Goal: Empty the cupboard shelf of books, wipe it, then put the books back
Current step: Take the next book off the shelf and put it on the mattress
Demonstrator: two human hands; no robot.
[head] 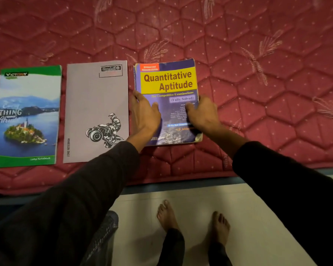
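Red quilted mattress point(238, 54) carried three books in a row: green notebook point(25, 116), grey notebook point(96, 104), Quantitative Aptitude book point(167, 81). I saw left hand point(145, 114) and right hand point(202, 114) grasping the last by its side edges.

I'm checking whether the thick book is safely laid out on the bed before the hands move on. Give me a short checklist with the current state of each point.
1. Quantitative Aptitude book lies flat on the red quilted mattress: ok.
2. Left hand grips the book's left edge: ok.
3. Right hand grips its right edge, thumb on the cover: ok.
4. Book is apart from the grey long notebook beside it: ok, a narrow gap shows.
5. Green Victory notebook lies flat, away from the mattress edge: ok.
6. Cupboard shelf emptied and ready for wiping: cannot tell, it is out of view.
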